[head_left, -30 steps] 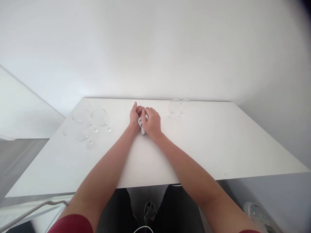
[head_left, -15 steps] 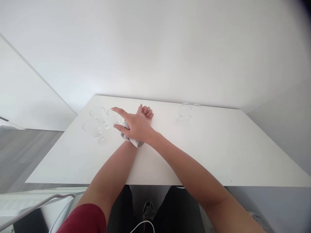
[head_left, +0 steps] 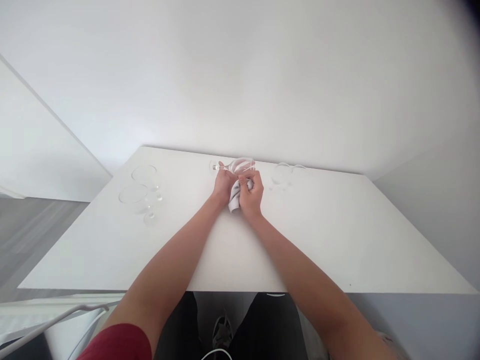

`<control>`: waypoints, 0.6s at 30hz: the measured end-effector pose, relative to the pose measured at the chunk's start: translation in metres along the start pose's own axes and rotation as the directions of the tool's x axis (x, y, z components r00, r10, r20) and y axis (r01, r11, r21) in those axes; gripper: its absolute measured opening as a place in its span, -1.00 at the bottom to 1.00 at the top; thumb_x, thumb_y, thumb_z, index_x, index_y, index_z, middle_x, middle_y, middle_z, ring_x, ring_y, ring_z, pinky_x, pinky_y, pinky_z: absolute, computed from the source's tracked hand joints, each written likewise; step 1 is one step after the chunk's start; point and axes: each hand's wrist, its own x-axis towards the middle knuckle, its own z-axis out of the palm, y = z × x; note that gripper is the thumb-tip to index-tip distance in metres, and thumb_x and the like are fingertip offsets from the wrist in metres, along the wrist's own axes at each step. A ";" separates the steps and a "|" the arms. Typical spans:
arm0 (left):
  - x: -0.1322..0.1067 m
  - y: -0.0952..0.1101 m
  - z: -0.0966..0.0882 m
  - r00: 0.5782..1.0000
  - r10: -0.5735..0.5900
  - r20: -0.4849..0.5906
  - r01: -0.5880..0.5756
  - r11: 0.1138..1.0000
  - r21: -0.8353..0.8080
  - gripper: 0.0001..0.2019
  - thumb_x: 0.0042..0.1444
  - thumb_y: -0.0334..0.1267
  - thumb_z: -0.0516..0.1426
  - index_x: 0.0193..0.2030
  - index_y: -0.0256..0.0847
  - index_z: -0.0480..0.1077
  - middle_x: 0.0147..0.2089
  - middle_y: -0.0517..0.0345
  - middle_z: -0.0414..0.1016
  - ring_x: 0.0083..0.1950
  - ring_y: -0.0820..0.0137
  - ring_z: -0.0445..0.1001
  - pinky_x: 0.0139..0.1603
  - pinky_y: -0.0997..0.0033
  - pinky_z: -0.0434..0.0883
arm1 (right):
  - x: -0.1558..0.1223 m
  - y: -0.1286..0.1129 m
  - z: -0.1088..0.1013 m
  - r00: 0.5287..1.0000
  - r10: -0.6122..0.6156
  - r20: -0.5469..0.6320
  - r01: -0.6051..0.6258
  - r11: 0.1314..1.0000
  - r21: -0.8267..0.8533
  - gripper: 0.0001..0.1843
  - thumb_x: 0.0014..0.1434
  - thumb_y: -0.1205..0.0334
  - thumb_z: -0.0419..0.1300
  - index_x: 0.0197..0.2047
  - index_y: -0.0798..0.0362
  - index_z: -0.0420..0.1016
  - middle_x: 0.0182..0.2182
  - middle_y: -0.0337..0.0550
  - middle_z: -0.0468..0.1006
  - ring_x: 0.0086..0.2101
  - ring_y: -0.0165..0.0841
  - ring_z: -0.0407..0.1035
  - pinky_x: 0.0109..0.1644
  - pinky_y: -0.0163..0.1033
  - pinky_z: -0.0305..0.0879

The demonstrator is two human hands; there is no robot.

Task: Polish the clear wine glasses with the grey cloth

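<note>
A clear stemmed glass lies on its side in the air above the far part of the table, its foot to the left and its bowl to the right. My left hand is closed around it from below, near the stem and bowl. A pale grey cloth hangs between my hands. My right hand grips the cloth beside the glass's bowl, with fingers bent and thumb pressed in. How far the cloth touches the glass is partly hidden by my fingers.
Two clear stemmed glasses stand upright at the left of the white table. Two more faint glasses stand at the back, right of my hands. A white wall rises behind the table, and a white cable runs at lower left.
My right hand has gone from reaching left across my left wrist to the right side. One glass has left the left group and is now in my left hand; the cloth is in my right.
</note>
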 end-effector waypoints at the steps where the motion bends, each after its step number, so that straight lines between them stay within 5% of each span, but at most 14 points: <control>1: 0.002 0.000 0.001 0.999 -0.003 0.054 0.005 0.999 -0.035 -0.49 0.26 0.31 0.07 -0.08 -0.12 0.45 -0.13 -0.03 0.60 0.05 0.09 0.60 -0.05 0.12 0.56 | 0.002 0.006 0.002 1.000 0.022 -0.002 -0.022 1.000 0.010 -0.72 0.36 -0.09 0.11 -0.23 -0.07 0.33 -0.29 -0.20 0.53 -0.23 -0.29 0.46 -0.01 -0.15 0.42; 4: 0.004 -0.002 0.001 0.991 0.009 0.135 0.001 0.997 -0.078 -0.74 0.23 -0.03 0.12 -0.10 -0.14 0.44 -0.11 0.00 0.61 0.02 0.13 0.61 -0.01 0.10 0.56 | 0.007 0.018 0.007 0.994 0.106 0.019 -0.107 0.991 0.086 -0.70 0.35 -0.12 0.09 -0.19 -0.06 0.28 -0.28 -0.20 0.53 -0.24 -0.30 0.47 -0.09 -0.20 0.42; 8: 0.000 -0.005 0.001 0.999 0.002 0.039 -0.003 1.000 0.010 -0.85 -0.01 -0.37 0.17 -0.24 -0.16 0.41 -0.18 0.07 0.61 -0.02 0.16 0.62 0.02 0.15 0.54 | 0.010 0.024 0.009 0.985 0.167 0.048 -0.172 0.974 0.149 -0.70 0.34 -0.12 0.09 -0.16 -0.06 0.25 -0.27 -0.22 0.54 -0.24 -0.33 0.47 -0.12 -0.24 0.42; 13: -0.007 0.002 0.007 1.000 0.010 0.027 -0.010 1.000 0.027 -0.74 0.15 -0.07 0.13 -0.11 -0.13 0.45 -0.05 -0.02 0.62 0.10 0.07 0.59 0.07 0.07 0.53 | 0.013 0.024 0.008 0.975 0.159 0.158 -0.176 0.979 0.102 -0.70 0.29 -0.10 0.15 -0.19 -0.03 0.35 -0.24 -0.20 0.56 -0.20 -0.32 0.46 -0.06 -0.22 0.42; 18: -0.006 0.005 0.008 0.995 0.098 -0.030 -0.097 0.995 0.037 -0.60 0.23 0.22 0.11 -0.04 -0.03 0.38 -0.04 0.04 0.56 0.00 0.21 0.62 -0.02 0.20 0.55 | 0.013 0.018 0.005 0.966 0.129 0.224 -0.167 0.973 0.162 -0.72 0.28 -0.09 0.17 -0.18 -0.06 0.36 -0.21 -0.19 0.55 -0.15 -0.31 0.48 -0.02 -0.22 0.42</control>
